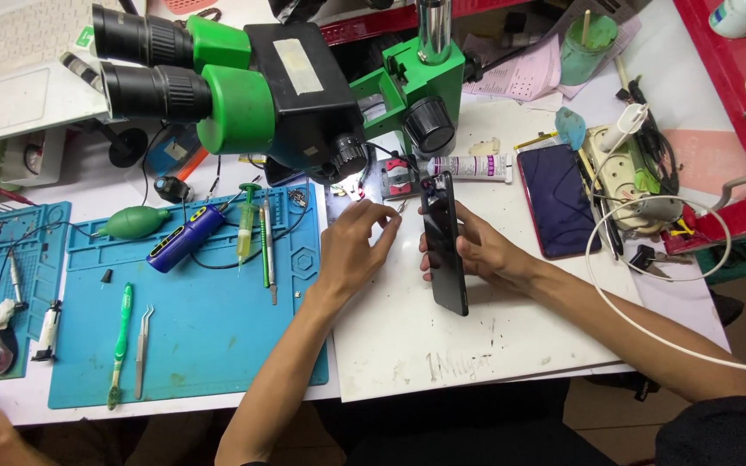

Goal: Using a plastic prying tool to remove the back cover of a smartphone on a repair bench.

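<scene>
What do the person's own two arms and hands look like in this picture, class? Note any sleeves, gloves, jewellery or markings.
Both forearms are bare to the bottom edge of the picture, with no sleeves showing. The left hand and right hand wear no gloves. No rings, watch, bracelet or markings can be seen on either wrist. A dark garment shows at the lower right.

Bright, even light; microscope lamp (364, 185) glare.

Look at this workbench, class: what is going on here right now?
A person at a repair bench holds a dark phone on its edge with the right hand. The left hand pinches a small tool or part, too small to tell, beside the phone's top, under a green microscope. A second phone lies flat to the right. Tweezers and a green toothbrush rest on the blue mat.
</scene>
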